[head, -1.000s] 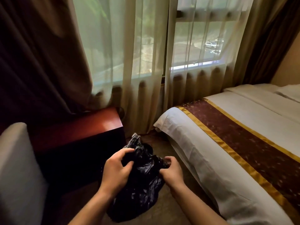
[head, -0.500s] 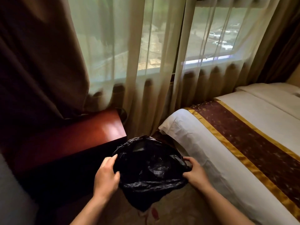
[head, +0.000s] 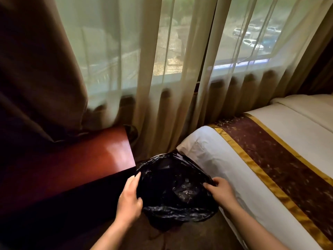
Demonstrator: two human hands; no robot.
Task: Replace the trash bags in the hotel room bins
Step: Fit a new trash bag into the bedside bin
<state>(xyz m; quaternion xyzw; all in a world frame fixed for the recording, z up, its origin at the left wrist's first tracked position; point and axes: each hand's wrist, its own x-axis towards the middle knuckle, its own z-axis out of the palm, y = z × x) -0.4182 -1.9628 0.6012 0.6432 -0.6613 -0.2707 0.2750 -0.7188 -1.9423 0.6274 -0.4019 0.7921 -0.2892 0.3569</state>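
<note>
A glossy black trash bag (head: 173,188) hangs between my hands with its mouth pulled wide and facing up. My left hand (head: 128,199) grips the bag's left rim, thumb on top. My right hand (head: 220,191) pinches the right rim. The bag's lower part sags toward the carpet. No bin shows anywhere in the frame.
A reddish wooden table (head: 72,163) stands close on the left. The white bed (head: 225,170) with a brown and gold runner (head: 281,165) fills the right. Sheer curtains (head: 180,87) and a dark drape (head: 36,69) cover the window ahead. Patterned carpet (head: 198,237) lies below.
The bag went from a crumpled bundle to a spread, open mouth as my hands moved apart. The view has tilted down and shifted closer to the table and bed corner.
</note>
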